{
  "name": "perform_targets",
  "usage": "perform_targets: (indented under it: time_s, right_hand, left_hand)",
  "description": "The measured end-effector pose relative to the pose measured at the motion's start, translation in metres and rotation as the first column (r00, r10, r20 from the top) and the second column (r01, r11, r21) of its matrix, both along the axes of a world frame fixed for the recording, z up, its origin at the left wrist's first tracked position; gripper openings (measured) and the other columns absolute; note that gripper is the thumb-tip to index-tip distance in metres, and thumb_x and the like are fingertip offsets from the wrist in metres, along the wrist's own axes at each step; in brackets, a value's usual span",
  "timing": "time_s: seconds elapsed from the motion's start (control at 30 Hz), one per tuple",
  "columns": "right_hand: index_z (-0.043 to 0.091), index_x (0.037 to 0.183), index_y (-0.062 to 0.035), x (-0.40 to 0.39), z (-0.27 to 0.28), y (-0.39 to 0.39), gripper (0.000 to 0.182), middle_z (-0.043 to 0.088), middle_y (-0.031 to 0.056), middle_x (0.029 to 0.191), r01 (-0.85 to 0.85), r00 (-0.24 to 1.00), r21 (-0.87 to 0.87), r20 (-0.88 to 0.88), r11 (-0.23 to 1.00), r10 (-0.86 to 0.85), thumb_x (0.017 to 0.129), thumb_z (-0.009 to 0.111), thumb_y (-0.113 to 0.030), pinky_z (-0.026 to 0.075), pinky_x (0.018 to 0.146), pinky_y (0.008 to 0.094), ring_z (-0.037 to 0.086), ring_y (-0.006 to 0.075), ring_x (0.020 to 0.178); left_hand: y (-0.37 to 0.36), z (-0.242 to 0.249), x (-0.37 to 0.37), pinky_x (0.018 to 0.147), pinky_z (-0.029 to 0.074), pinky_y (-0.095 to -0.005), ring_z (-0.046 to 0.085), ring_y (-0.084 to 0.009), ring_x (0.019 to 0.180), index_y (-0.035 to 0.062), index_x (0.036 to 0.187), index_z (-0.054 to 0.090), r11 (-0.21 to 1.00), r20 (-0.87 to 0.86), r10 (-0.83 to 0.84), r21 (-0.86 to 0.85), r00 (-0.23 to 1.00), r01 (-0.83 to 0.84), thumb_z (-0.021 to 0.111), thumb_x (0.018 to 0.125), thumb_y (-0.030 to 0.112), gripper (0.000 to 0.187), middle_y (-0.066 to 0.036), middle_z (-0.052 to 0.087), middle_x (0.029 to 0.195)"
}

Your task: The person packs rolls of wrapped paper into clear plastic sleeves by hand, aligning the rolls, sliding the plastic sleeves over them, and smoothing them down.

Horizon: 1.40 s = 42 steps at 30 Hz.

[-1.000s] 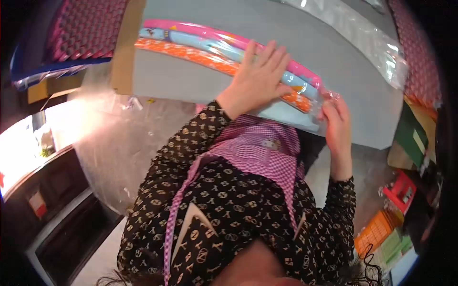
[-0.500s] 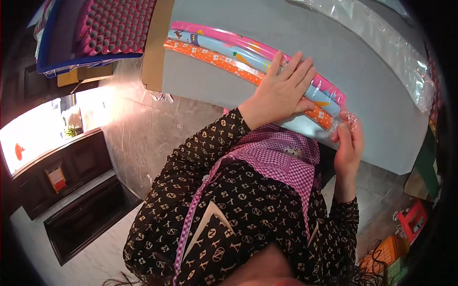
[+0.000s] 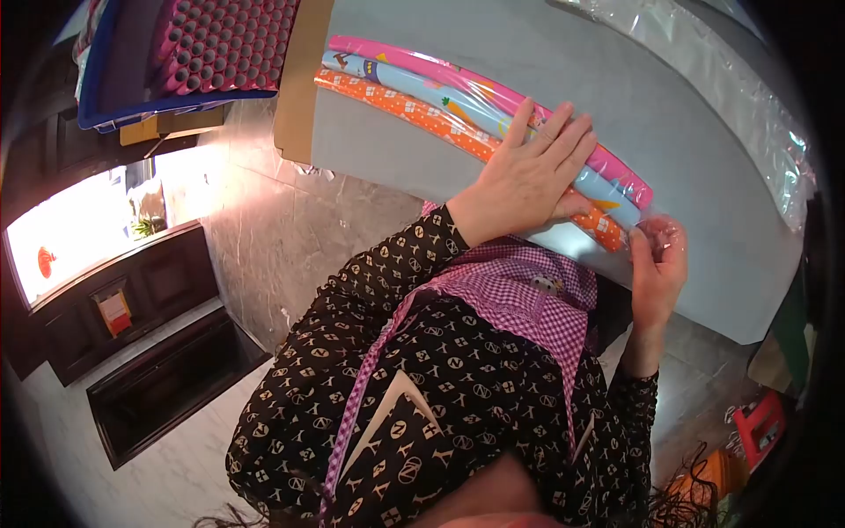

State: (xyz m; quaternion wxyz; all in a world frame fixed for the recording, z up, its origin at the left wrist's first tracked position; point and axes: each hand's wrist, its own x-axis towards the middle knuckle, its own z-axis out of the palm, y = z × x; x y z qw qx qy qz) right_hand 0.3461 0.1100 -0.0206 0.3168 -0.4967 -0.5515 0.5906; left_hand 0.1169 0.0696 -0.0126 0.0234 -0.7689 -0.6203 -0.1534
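Observation:
Three patterned paper rolls lie side by side on a grey tabletop: a pink roll (image 3: pixel 414 55), a light blue roll (image 3: pixel 414 88) and an orange roll (image 3: pixel 400 106). Clear plastic film covers them, shining near their right end. My left hand (image 3: pixel 539 174) rests flat across the rolls, fingers stretched out and slightly apart. At the right end, the fingers of my right hand (image 3: pixel 658 268) are pinched on the loose end of the clear plastic film (image 3: pixel 651 227). Part of the film there is hidden by the fingers.
A blue crate (image 3: pixel 110 106) at upper left holds many pink tubes (image 3: pixel 229 53) stacked end-on. Brown cardboard (image 3: pixel 295 97) edges the grey table (image 3: pixel 713 238). A strip of clear plastic bags (image 3: pixel 704 75) lies along the far side. A red plastic item (image 3: pixel 761 422) stands at lower right.
The whole view has shifted a little, with the scene moving right. My left hand stays on the rolls, while my right hand's fingers have changed position slightly at the film end.

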Motion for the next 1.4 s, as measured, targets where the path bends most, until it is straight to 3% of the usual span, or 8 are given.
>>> perform_targets:
  time_s: [0.13, 0.27, 0.57, 0.93, 1.2, 1.33, 1.4]
  right_hand:
    - [0.054, 0.098, -0.0046, -0.006, -0.002, 0.002, 0.011, 0.054, -0.0019, 0.081, 0.008, 0.999, 0.013, 0.045, 1.0, -0.008, 0.091, 0.062, -0.002, 0.039, 0.057, 0.0186, 0.047, 0.0035, 0.065]
    - [0.053, 0.094, -0.0051, -0.009, -0.004, 0.004, 0.011, 0.053, -0.0024, 0.077, 0.008, 1.0, -0.021, 0.002, 1.0, -0.008, 0.09, 0.063, -0.002, 0.038, 0.056, 0.0191, 0.047, 0.0037, 0.063]
    - [0.05, 0.088, -0.0064, -0.01, 0.014, 0.018, 0.012, 0.052, -0.0014, 0.072, -0.042, 0.989, -0.184, 0.13, 0.982, 0.066, 0.088, 0.061, -0.002, 0.037, 0.053, 0.0198, 0.047, 0.0049, 0.058]
    - [0.047, 0.083, -0.0054, -0.007, 0.012, 0.028, 0.016, 0.051, 0.0018, 0.069, -0.04, 0.999, -0.376, -0.008, 0.926, 0.04, 0.085, 0.061, 0.002, 0.037, 0.05, 0.0231, 0.044, 0.0071, 0.053]
    - [0.048, 0.082, -0.0056, -0.007, 0.007, 0.03, 0.014, 0.05, -0.0005, 0.068, -0.044, 0.998, -0.367, 0.035, 0.929, 0.061, 0.087, 0.061, -0.002, 0.037, 0.049, 0.0231, 0.044, 0.0063, 0.051]
    - [0.053, 0.087, -0.0019, -0.011, 0.015, 0.03, 0.01, 0.053, 0.0, 0.07, -0.059, 0.983, -0.283, 0.153, 0.957, 0.105, 0.086, 0.063, -0.005, 0.038, 0.05, 0.0229, 0.047, 0.0071, 0.055]
    - [0.055, 0.09, 0.0003, -0.016, 0.023, 0.029, 0.012, 0.054, 0.0003, 0.071, -0.086, 0.986, -0.269, 0.119, 0.959, 0.121, 0.085, 0.063, -0.006, 0.038, 0.052, 0.0225, 0.049, 0.0075, 0.057]
  left_hand:
    - [-0.001, 0.003, 0.001, 0.112, 0.023, -0.0595, 0.041, -0.033, 0.133, 0.0004, 0.125, 0.056, 1.0, 0.02, 0.003, -0.011, 1.0, -0.002, 0.063, 0.077, 0.053, 0.072, -0.014, 0.052, 0.135]
    - [-0.001, 0.004, 0.0, 0.112, 0.024, -0.0591, 0.04, -0.0333, 0.134, 0.0, 0.126, 0.056, 1.0, 0.014, -0.005, 0.001, 1.0, 0.005, 0.064, 0.075, 0.054, 0.075, -0.014, 0.052, 0.135]
    - [-0.004, 0.009, -0.002, 0.113, 0.021, -0.0587, 0.039, -0.0328, 0.134, 0.0003, 0.127, 0.056, 0.999, -0.007, -0.01, -0.044, 1.0, 0.01, 0.066, 0.073, 0.056, 0.079, -0.014, 0.051, 0.137]
    - [-0.004, 0.006, -0.001, 0.113, 0.022, -0.0588, 0.039, -0.0326, 0.135, 0.0009, 0.13, 0.055, 0.999, -0.004, -0.008, -0.032, 1.0, 0.007, 0.065, 0.072, 0.058, 0.082, -0.014, 0.05, 0.138]
    - [-0.004, 0.008, -0.001, 0.113, 0.023, -0.0581, 0.041, -0.0326, 0.134, 0.0011, 0.13, 0.055, 0.999, 0.016, -0.019, -0.026, 1.0, 0.02, 0.067, 0.071, 0.057, 0.081, -0.014, 0.051, 0.137]
    - [-0.005, 0.002, -0.002, 0.113, 0.021, -0.0574, 0.039, -0.0318, 0.136, 0.0025, 0.131, 0.053, 0.999, -0.005, -0.008, -0.053, 1.0, 0.008, 0.064, 0.076, 0.056, 0.077, -0.013, 0.049, 0.14]
    - [-0.006, -0.001, -0.001, 0.114, 0.02, -0.0565, 0.037, -0.0302, 0.138, 0.0034, 0.134, 0.051, 0.998, 0.024, -0.028, -0.064, 0.999, 0.029, 0.061, 0.079, 0.056, 0.076, -0.012, 0.047, 0.143]
